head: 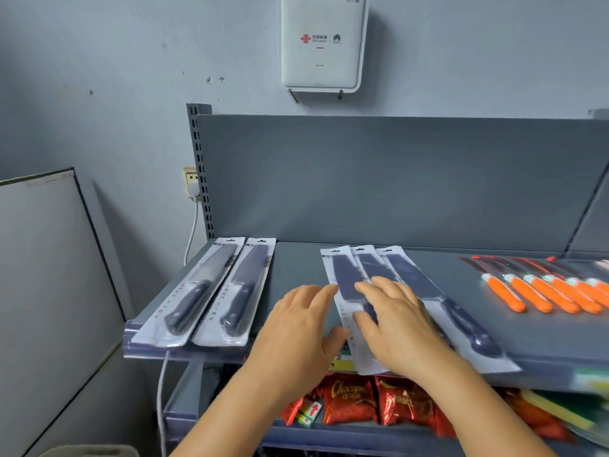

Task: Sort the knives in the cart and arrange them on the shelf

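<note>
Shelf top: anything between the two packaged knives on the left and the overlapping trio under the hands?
Head view: between the left pair and the trio only bare shelf, with the left hand over its front part.

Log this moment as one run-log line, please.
left hand open, beside packs | right hand open, pressing packaged knives | shelf

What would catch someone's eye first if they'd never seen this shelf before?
Probably the two hands at the centre: the right hand lies flat on three overlapping packaged knives, and the left hand touches their left edge. Next, the row of orange-handled knives at the right of the shelf. Two more packaged knives lie side by side at its left end.
</note>
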The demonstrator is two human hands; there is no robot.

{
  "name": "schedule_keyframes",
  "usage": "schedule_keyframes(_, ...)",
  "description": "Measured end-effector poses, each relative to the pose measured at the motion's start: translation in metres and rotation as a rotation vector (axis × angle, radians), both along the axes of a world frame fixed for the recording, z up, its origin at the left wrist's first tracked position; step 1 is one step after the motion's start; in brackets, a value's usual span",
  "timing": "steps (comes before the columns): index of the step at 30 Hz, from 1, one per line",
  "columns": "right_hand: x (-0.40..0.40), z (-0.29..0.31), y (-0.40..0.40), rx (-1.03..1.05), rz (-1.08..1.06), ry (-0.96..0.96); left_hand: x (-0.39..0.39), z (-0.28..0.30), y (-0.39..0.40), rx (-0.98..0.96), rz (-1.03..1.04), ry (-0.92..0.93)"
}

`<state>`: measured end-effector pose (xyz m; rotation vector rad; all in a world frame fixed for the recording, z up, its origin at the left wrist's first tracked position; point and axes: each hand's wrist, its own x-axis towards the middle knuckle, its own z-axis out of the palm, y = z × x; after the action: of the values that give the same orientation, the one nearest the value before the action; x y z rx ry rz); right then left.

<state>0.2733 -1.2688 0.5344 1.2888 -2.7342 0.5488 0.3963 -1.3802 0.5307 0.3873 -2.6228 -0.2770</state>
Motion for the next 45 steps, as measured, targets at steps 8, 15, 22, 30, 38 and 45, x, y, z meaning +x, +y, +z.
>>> schedule_keyframes(8,-0.041,-0.01,0.051,0.123,-0.094,-0.116,-0.043,-0.023,0.048,0.021,-0.041,-0.16)
schedule_keyframes(15,-0.043,-0.012,0.059,0.146,-0.042,-0.136,-0.051,-0.024,0.061,0.048,-0.03,-0.27)
schedule_keyframes(22,-0.036,-0.01,0.048,0.096,0.04,-0.188,-0.034,-0.01,0.052,0.093,0.037,-0.342)
schedule_keyframes(30,-0.02,-0.01,0.023,-0.012,0.069,-0.281,-0.014,-0.004,0.017,0.162,0.118,-0.45)
schedule_keyframes(38,-0.009,-0.006,0.001,-0.018,0.046,-0.266,-0.009,0.002,-0.008,0.134,0.129,-0.472)
schedule_keyframes(45,-0.002,-0.006,-0.016,-0.042,0.021,-0.286,-0.006,0.004,-0.019,0.142,0.115,-0.485)
